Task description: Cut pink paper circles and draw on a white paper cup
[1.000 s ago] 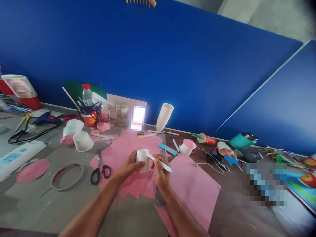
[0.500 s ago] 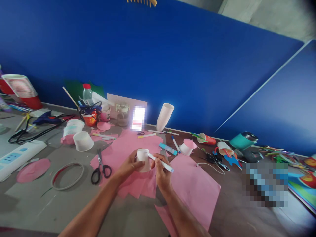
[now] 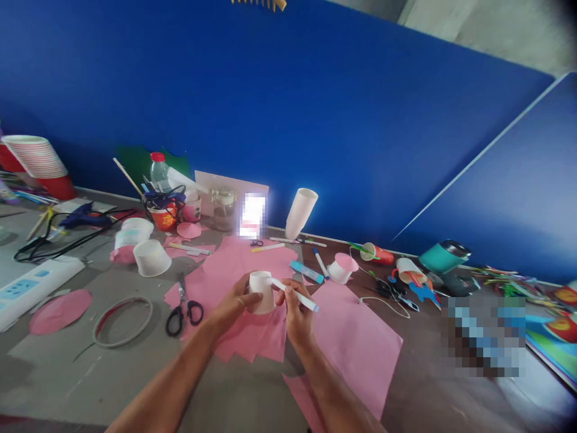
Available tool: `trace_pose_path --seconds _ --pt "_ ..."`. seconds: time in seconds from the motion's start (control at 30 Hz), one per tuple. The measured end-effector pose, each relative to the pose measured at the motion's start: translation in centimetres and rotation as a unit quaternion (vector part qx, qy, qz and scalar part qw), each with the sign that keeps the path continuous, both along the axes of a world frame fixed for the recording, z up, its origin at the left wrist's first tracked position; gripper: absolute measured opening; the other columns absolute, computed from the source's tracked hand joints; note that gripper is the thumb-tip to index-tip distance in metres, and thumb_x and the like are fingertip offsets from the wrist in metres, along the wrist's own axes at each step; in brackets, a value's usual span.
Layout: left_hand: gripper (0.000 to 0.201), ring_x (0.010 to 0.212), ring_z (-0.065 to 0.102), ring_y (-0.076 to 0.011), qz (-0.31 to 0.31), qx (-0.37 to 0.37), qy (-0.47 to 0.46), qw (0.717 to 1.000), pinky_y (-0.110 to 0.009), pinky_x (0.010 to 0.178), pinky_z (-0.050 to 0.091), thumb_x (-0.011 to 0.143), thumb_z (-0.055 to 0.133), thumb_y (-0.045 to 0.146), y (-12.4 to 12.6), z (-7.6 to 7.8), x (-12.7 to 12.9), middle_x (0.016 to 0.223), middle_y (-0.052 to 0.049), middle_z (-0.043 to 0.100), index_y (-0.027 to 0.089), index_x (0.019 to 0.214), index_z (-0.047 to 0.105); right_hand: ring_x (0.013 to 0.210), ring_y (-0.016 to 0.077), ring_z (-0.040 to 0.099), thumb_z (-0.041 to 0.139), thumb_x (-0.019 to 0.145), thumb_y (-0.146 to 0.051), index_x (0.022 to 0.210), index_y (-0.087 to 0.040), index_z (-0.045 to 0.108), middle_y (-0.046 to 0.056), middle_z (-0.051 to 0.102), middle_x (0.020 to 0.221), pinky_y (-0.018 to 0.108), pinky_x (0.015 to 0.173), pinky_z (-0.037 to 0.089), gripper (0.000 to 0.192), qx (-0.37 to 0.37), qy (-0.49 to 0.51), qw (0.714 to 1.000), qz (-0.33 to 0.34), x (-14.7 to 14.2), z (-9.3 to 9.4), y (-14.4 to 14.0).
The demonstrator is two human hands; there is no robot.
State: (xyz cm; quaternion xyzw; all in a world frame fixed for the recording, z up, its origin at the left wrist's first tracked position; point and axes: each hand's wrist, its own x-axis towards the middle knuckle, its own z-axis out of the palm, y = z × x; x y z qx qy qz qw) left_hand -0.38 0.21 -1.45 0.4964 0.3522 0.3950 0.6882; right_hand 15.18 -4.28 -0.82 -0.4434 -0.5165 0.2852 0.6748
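Observation:
My left hand [image 3: 243, 299] is closed around the side of a white paper cup [image 3: 262, 302], thumb across its front. In my right hand [image 3: 295, 307] is a white marker [image 3: 304, 299] with a pale blue end; its other end meets the cup's side near the top right. Whether the tip leaves a mark is too small to see. Beneath the hands lie overlapping sheets of pink paper [image 3: 252, 340]. Black-handled scissors [image 3: 184, 313] rest left of my left hand, and a blue glue stick [image 3: 306, 272] lies beyond my right hand.
A tape-like ring [image 3: 101, 338], a power strip [image 3: 40, 282] and white cups [image 3: 152, 258] are on the left. A stack of white cups [image 3: 301, 213] leans by the blue partition [image 3: 288, 108]. To the right lie a pink-topped cup [image 3: 341, 273] and a teal tumbler [image 3: 439, 258].
The cup has tilted slightly in my left hand, and the marker has shifted a little along its side. Everything else on the table looks the same.

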Motion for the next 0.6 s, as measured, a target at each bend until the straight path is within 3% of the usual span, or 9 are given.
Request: trace_pose_path --seconds 0.6 --pt "0.059 0.102 0.057 -0.0256 0.006 0.009 -0.011 1.000 -0.033 0.082 0.043 0.074 0.064 0.022 0.14 -0.31 0.05 0.119 -0.010 0.065 0.017 0.132 0.057 0.063 0.0200 0.063 0.050 0.097 -0.047 0.093 -0.024 0.063 -0.003 0.055 0.058 0.044 0.077 0.057 0.026 -0.001 0.019 1.000 0.005 0.10 -0.72 0.47"
